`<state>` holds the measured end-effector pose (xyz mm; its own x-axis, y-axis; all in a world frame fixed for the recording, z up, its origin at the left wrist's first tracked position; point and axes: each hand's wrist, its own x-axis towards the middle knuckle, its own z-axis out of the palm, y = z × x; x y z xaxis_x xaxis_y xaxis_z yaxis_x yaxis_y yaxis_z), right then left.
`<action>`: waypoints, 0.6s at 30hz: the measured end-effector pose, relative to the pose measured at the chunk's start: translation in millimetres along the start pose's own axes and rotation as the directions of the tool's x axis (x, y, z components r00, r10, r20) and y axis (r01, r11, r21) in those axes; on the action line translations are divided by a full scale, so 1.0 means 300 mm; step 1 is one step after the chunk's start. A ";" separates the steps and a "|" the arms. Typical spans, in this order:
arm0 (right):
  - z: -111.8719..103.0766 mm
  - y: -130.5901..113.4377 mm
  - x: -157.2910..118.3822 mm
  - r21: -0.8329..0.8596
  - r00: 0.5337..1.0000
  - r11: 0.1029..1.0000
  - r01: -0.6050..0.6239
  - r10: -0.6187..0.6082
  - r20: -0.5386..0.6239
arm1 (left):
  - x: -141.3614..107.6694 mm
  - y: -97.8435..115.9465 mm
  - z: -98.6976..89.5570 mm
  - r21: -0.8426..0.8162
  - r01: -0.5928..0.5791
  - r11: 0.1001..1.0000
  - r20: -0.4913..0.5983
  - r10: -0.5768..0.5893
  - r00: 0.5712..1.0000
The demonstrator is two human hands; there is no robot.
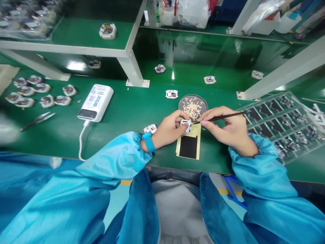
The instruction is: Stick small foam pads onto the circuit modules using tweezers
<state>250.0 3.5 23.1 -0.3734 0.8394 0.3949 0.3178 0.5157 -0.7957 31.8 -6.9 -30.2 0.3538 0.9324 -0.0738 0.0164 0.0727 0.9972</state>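
Observation:
My left hand pinches a small white housing with dark and metallic parts inside. Dark, slender tweezers are gripped in my right hand, their tips at the right side of that housing. Just beyond my hands sits a round, dark perforated dish of small pale and dark bits. Below the housing, a yellow backing sheet bears a black rectangle. Another housing lies beside my left wrist, partly covered by it.
A clear compartment tray of metallic parts stands right. Left are a white boxy device with a cable, metal tweezers and several housings. A shelf overhangs the back left; its leg and a right-hand post are obstacles.

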 end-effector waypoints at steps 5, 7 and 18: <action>0.005 0.000 0.003 -0.068 0.998 0.998 0.016 -0.011 0.062 | -0.003 -0.001 0.003 0.005 0.003 1.000 -0.008 -0.003 1.000; 0.004 -0.006 0.003 -0.083 0.997 0.996 -0.015 0.021 0.072 | -0.004 -0.002 0.002 0.018 -0.001 1.000 -0.003 0.001 1.000; 0.004 -0.012 0.006 -0.095 0.994 0.995 -0.028 0.038 0.100 | -0.007 0.003 -0.001 0.032 0.004 0.999 0.007 -0.005 1.000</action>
<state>247.1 3.0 26.0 -0.4463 0.8369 0.3168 0.4092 0.5057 -0.7595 30.7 -8.5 -29.1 0.3604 0.9295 -0.0783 0.0482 0.0653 0.9967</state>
